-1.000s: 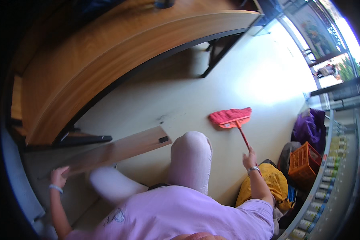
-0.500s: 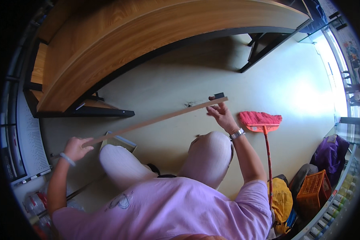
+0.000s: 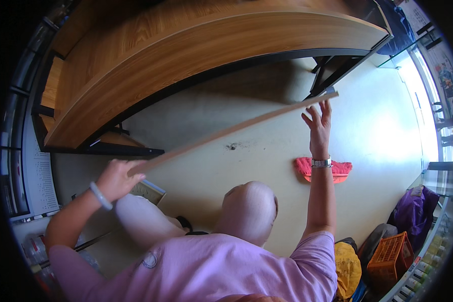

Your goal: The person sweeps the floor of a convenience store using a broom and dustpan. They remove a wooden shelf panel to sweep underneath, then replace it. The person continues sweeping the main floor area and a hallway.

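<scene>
A long, narrow wooden board (image 3: 236,127) slants up to the right above the floor, in front of my knees. My left hand (image 3: 118,178) is closed around its lower left end. At the upper right end, my right hand (image 3: 319,123) bears the board with its fingertips, the fingers stretched and partly spread. A small dark block (image 3: 330,90) shows at the board's far edge there; whether it is fixed to the board, I cannot tell. Ahead stands a large wood-topped desk (image 3: 226,50) with black metal legs.
Below my right hand lies a red mop head (image 3: 342,168), partly hidden by my wrist. A shallow tray-like thing (image 3: 153,190) sits by my left knee. Dark debris (image 3: 233,146) dots the floor. At the right are an orange crate (image 3: 390,256), a yellow bag (image 3: 346,267) and purple cloth (image 3: 412,214).
The board has moved up and to the right, towards the desk, with both hands. My right arm has stretched farther forward, and its fingers are straighter.
</scene>
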A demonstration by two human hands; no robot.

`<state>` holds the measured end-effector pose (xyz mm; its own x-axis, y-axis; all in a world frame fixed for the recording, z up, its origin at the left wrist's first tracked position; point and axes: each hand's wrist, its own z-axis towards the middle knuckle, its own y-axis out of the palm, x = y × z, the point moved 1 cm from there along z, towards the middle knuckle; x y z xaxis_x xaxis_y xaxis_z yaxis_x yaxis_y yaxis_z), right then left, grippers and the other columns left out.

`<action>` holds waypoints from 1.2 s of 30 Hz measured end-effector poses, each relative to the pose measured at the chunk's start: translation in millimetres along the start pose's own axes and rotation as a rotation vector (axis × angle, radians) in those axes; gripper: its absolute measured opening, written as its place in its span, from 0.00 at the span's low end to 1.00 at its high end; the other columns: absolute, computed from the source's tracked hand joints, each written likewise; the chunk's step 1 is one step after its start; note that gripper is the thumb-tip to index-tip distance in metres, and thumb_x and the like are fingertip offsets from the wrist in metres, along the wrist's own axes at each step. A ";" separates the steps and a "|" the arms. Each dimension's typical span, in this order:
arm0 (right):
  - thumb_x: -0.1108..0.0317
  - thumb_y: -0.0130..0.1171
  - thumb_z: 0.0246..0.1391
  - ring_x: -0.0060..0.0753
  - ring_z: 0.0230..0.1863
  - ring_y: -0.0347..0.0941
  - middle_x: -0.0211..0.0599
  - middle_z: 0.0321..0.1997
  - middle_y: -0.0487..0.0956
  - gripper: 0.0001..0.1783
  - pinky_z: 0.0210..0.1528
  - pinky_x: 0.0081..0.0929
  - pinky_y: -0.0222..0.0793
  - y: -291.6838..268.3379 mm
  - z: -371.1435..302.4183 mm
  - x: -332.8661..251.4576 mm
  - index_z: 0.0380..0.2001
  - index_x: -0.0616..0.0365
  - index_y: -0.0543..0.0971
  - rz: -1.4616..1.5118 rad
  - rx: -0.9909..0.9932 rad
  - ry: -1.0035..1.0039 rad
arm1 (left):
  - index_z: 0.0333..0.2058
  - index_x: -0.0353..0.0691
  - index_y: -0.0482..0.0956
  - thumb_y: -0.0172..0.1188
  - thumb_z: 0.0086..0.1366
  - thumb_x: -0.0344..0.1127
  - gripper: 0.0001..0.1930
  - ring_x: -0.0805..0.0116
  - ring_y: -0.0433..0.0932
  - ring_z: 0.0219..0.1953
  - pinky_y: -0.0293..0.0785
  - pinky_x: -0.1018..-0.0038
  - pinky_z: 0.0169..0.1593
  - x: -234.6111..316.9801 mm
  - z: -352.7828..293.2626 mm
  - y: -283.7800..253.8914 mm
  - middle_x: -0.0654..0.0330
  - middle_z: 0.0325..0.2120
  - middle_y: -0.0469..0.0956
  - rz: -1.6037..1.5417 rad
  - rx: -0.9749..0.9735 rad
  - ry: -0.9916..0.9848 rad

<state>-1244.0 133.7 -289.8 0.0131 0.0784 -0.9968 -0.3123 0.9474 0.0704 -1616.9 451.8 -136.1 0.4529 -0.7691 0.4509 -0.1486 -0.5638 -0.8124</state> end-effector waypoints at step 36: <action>0.60 0.59 0.48 0.52 0.60 0.62 0.54 0.57 0.68 0.32 0.62 0.44 0.55 -131.5 -123.5 220.8 0.55 0.65 0.67 -1.009 0.128 0.155 | 0.38 0.30 0.78 0.61 0.60 0.30 0.11 0.78 0.74 0.31 0.72 0.76 0.39 81.0 66.9 6.5 0.61 0.29 0.80 -0.259 -0.036 -0.203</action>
<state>-1317.3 -11.8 -523.7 0.0878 -0.8047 -0.5872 -0.1203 0.5766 -0.8081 -1522.4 406.0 -129.5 0.6449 -0.5253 0.5551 -0.0348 -0.7458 -0.6653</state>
